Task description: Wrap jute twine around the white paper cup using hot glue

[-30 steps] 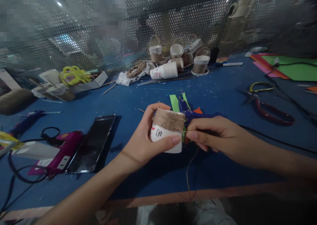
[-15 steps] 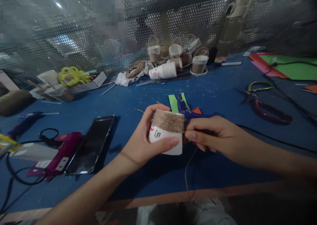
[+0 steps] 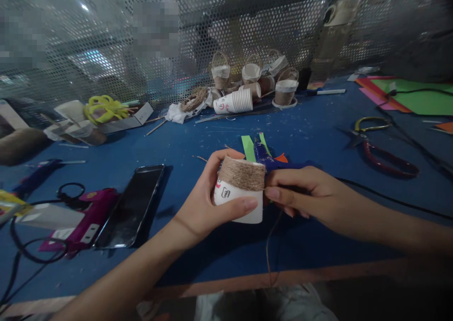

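In the head view, the left hand (image 3: 198, 209) is clasping a white paper cup (image 3: 239, 193) over the desk (image 3: 311, 132); the right hand's grip (image 3: 305, 190) is pinching thin twine (image 3: 267, 252) beside it. The cup is probably feeling light and crushable, its coarse, ridged twine band (image 3: 242, 175) likely giving firmer hold.

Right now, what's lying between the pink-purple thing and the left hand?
A black phone, with blue tabletop between it and the left hand. The head view shows it, right beside the pink-purple thing.
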`<state>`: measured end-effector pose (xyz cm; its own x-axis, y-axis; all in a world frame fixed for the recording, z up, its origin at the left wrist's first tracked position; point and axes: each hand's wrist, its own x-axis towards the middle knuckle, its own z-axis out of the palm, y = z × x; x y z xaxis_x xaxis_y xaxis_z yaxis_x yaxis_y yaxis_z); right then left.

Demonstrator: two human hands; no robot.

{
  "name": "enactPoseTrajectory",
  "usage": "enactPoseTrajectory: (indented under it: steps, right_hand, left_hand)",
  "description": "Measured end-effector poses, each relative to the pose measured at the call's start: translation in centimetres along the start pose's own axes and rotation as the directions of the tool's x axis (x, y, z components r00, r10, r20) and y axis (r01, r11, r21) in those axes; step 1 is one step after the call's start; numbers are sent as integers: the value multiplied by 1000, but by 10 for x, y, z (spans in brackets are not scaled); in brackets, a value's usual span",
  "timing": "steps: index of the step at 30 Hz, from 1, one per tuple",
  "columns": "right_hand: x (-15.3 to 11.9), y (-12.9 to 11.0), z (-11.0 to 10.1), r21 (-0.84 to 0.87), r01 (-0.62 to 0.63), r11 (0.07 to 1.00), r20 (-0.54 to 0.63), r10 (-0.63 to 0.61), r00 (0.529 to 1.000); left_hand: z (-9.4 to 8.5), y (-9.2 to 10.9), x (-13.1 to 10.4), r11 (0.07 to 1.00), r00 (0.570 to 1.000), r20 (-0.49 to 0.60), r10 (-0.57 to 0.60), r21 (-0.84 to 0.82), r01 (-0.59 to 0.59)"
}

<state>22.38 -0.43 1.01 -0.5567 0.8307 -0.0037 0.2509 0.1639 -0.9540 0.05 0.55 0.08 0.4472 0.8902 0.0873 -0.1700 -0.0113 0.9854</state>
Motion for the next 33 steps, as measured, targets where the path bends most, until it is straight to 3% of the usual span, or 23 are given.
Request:
enactPoseTrajectory:
  steps: [10, 33]
  right_hand:
    - [0, 1, 1, 56, -46, 997, 10, 45, 999]
    - [0, 0, 2, 15, -77, 997, -10, 77, 997]
  left_hand:
    - [0, -2, 1, 1000, 1000, 15, 13, -6, -12]
    - [0, -3, 0, 999, 1000, -8, 19, 50, -19]
